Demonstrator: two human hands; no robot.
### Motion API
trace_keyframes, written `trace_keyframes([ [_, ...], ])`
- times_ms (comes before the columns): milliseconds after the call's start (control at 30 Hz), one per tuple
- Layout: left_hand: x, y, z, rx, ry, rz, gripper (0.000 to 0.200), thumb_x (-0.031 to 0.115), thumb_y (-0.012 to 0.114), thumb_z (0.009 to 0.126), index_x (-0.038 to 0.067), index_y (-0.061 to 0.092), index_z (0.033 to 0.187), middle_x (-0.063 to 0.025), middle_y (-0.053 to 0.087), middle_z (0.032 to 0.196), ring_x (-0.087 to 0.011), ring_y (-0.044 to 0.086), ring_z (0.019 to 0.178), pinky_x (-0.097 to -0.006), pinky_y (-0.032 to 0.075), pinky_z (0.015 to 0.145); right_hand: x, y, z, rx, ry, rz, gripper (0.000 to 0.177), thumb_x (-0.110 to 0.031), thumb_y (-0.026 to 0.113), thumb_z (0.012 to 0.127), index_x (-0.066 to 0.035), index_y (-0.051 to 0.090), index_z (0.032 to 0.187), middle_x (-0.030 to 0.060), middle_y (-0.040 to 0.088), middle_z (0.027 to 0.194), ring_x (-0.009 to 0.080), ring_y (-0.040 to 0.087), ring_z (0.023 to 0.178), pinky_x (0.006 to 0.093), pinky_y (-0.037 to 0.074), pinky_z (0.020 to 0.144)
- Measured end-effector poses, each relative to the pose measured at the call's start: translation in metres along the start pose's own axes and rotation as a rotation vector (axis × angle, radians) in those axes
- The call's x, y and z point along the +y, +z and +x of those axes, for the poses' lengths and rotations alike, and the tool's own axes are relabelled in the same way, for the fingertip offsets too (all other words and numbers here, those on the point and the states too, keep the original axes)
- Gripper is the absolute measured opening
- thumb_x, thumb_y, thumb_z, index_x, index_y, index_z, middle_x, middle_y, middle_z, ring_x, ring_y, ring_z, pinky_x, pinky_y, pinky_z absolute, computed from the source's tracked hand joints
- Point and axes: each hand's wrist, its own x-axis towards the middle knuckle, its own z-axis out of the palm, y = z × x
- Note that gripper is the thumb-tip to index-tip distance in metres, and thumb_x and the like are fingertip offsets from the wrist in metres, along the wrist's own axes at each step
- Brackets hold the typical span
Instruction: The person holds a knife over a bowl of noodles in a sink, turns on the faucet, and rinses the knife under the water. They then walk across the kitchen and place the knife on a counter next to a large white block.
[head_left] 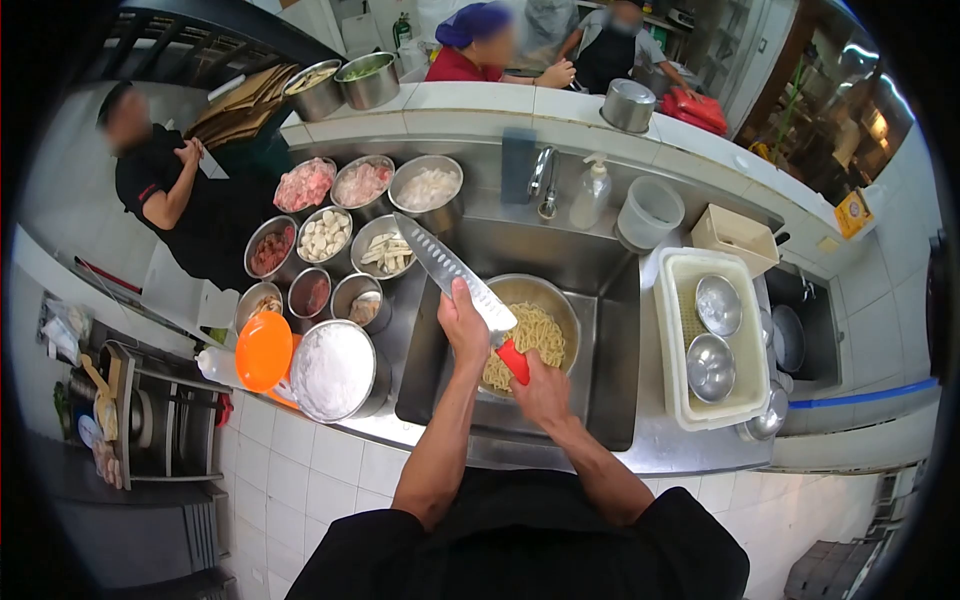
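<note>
My right hand is closed around the red handle of a large kitchen knife. The broad blade slants up and left, with a row of oval dimples along it. Against the blade's lower side is my left hand, its thumb along the metal and its other fingers partly hidden; it seems to grip the blade. Below the knife, a metal bowl of yellow noodles stands in the steel sink, partly covered by my hands and the blade.
Left of the sink stand several metal pots of cut meat and pale pieces, plus a tub of white powder and an orange lid. Rightward sits a white bin with metal bowls. A faucet rises behind. Other people stand nearby.
</note>
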Motion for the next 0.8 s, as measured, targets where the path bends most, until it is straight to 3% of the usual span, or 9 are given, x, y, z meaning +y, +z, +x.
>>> trace_keyframes([
  [300, -0.016, -0.003, -0.003, 0.061, 0.026, 0.046, 0.030, 0.029, 0.042, 0.099, 0.002, 0.052, 0.090, 0.0004, 0.052, 0.074, -0.0066, 0.048, 0.064, -0.0241, 0.040, 0.057, 0.002, 0.000, -0.002, -0.069, 0.112, 0.004, 0.031, -0.016, 0.067, 0.071, -0.005, 0.048, 0.094, 0.0218, 0.062, 0.071, 0.0425, 0.060, 0.069, 0.0513, 0.046, 0.061],
  [433, -0.015, -0.002, 0.011, 0.029, 0.017, -0.018, 0.029, 0.029, 0.044, 0.099, 0.003, 0.053, 0.089, -0.0004, 0.054, 0.074, -0.0070, 0.049, 0.064, -0.0243, 0.041, 0.057, 0.003, -0.003, 0.011, -0.036, 0.011, 0.030, 0.032, -0.017, 0.068, 0.071, -0.004, 0.049, 0.093, 0.0219, 0.062, 0.070, 0.0419, 0.061, 0.067, 0.0501, 0.047, 0.061],
  [633, 0.002, -0.013, 0.034, -0.188, -0.228, -0.162, 0.018, 0.025, 0.053, 0.094, 0.008, 0.053, 0.087, 0.0002, 0.057, 0.073, -0.0094, 0.057, 0.063, -0.0258, 0.045, 0.055, 0.014, -0.006, 0.023, 0.009, -0.038, 0.050, 0.034, -0.018, 0.068, 0.071, -0.004, 0.050, 0.095, 0.0208, 0.062, 0.070, 0.0409, 0.061, 0.065, 0.0495, 0.048, 0.059],
  [767, 0.001, -0.013, 0.028, -0.248, -0.265, -0.012, 0.023, 0.027, 0.057, 0.091, 0.004, 0.056, 0.084, 0.0002, 0.057, 0.066, -0.0117, 0.055, 0.054, -0.0298, 0.046, 0.053, 0.017, -0.011, 0.026, 0.012, 0.041, 0.015, 0.029, -0.020, 0.068, 0.071, -0.004, 0.054, 0.091, 0.0203, 0.062, 0.070, 0.0404, 0.062, 0.066, 0.0483, 0.048, 0.061],
  [800, 0.003, -0.009, 0.021, -0.295, -0.120, 0.202, 0.026, 0.026, 0.057, 0.091, 0.002, 0.058, 0.083, -0.0008, 0.058, 0.067, -0.0120, 0.054, 0.055, -0.0307, 0.046, 0.053, 0.019, -0.010, 0.028, 0.033, 0.038, 0.013, 0.029, -0.020, 0.068, 0.071, -0.004, 0.054, 0.091, 0.0203, 0.062, 0.070, 0.0404, 0.062, 0.066, 0.0483, 0.048, 0.061],
])
